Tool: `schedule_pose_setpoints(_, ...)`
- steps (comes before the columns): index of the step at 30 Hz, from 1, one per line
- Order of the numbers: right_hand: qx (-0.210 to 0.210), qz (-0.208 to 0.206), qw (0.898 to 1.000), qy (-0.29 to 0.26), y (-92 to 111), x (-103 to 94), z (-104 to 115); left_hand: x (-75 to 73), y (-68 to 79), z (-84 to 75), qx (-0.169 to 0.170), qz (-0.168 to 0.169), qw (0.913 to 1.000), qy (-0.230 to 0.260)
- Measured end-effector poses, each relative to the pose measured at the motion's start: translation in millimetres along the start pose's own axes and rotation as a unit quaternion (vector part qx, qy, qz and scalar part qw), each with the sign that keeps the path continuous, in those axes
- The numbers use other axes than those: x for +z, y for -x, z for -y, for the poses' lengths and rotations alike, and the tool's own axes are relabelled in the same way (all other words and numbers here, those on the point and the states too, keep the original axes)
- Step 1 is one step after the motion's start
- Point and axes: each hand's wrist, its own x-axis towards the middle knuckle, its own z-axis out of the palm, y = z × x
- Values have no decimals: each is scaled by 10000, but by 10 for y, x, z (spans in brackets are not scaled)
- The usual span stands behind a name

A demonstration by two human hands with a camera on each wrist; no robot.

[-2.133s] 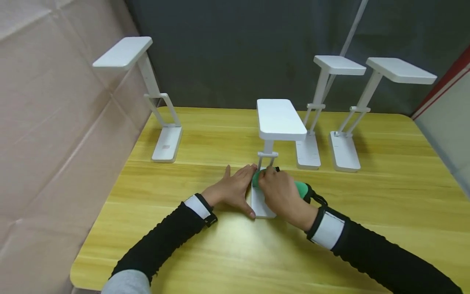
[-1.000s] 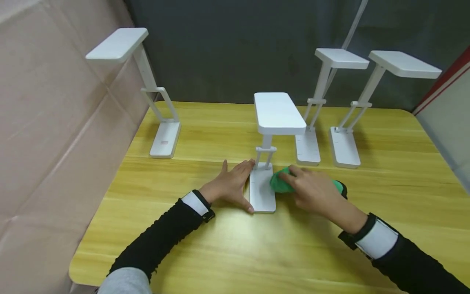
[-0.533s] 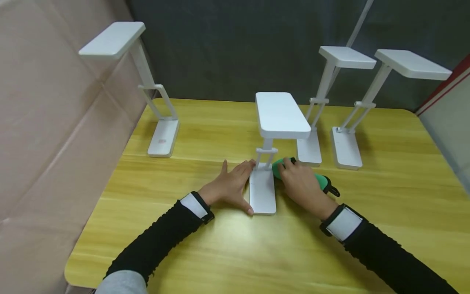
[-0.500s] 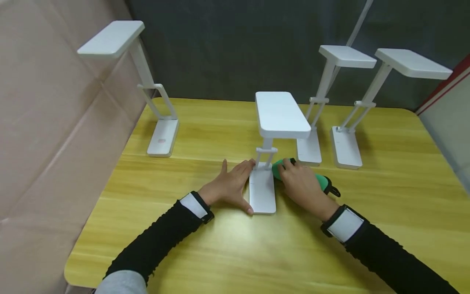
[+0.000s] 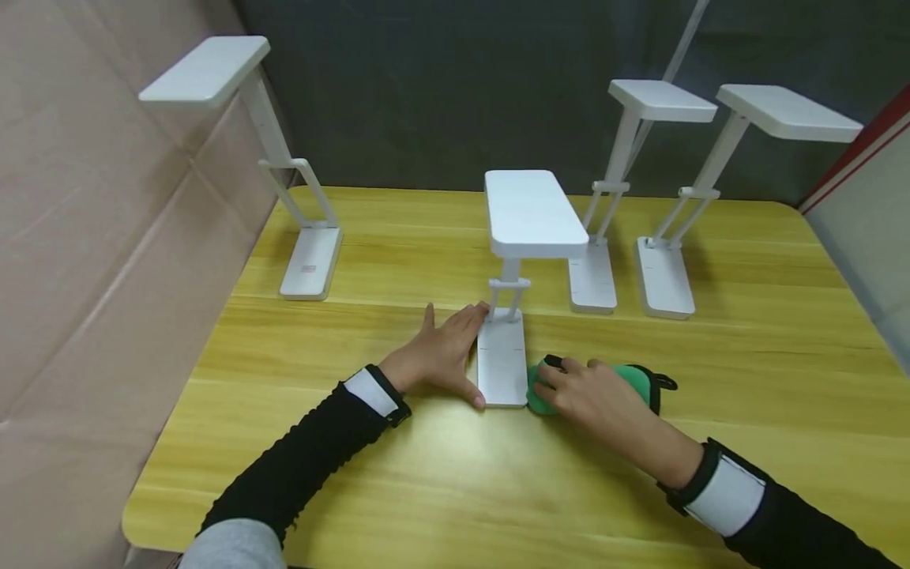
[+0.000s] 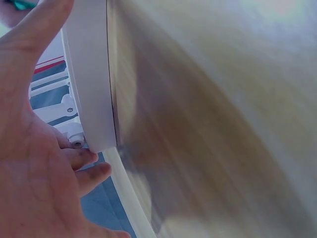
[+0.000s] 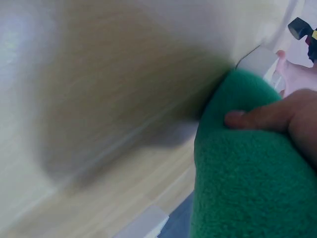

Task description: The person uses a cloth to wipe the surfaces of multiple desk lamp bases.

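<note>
A white folding desk lamp (image 5: pixel 536 213) stands mid-table, its base (image 5: pixel 502 359) flat on the wood. My left hand (image 5: pixel 442 356) rests along the base's left side, thumb at the front corner and straight fingertips near the back; the left wrist view shows thumb and fingers spread beside the white side wall (image 6: pixel 90 74). With bent fingers my right hand (image 5: pixel 597 403) holds a green fuzzy cleaning cloth (image 5: pixel 633 381) with black trim and a black loop. The cloth's tip is right at the base's front right side. In the right wrist view a thumb presses the green cloth (image 7: pixel 247 183).
Another white lamp (image 5: pixel 309 261) stands at the back left. Two more, a nearer-centre lamp (image 5: pixel 593 276) and a far-right lamp (image 5: pixel 666 276), stand behind my right hand. A dark backdrop (image 5: pixel 426 95) rises behind the wooden table (image 5: pixel 398 490), and a pale sheet (image 5: pixel 107 237) hangs at left.
My right hand lifted the green cloth off the base's top to its right side, went toward the back, then came forward along that side. The left hand keeps its place on the base.
</note>
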Motion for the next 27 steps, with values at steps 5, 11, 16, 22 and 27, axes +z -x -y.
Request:
schedule_pose_setpoints(5, 424, 440, 9900, -1274, 81, -140, -107, -7, -3, -2, -18, 94, 9999, 111)
schedule_pose_setpoints(11, 2208, 239, 9691, -1075, -108, -20, -295, -15, 1, -11, -53, 117, 9995, 296)
schedule_pose_setpoints(16, 2477, -326, 9670, -500, -371, 256, -306, 16, 10, -22, -57, 243, 9992, 315)
schedule_pose_setpoints(22, 1674, -141, 9851, -369, -383, 259, -308, 18, -6, -55, -3, 285, 9992, 294)
schedule_pose_setpoints(27, 779, 185, 9959, -427, -259, 120, -258, -31, -30, -60, -104, 453, 9987, 205)
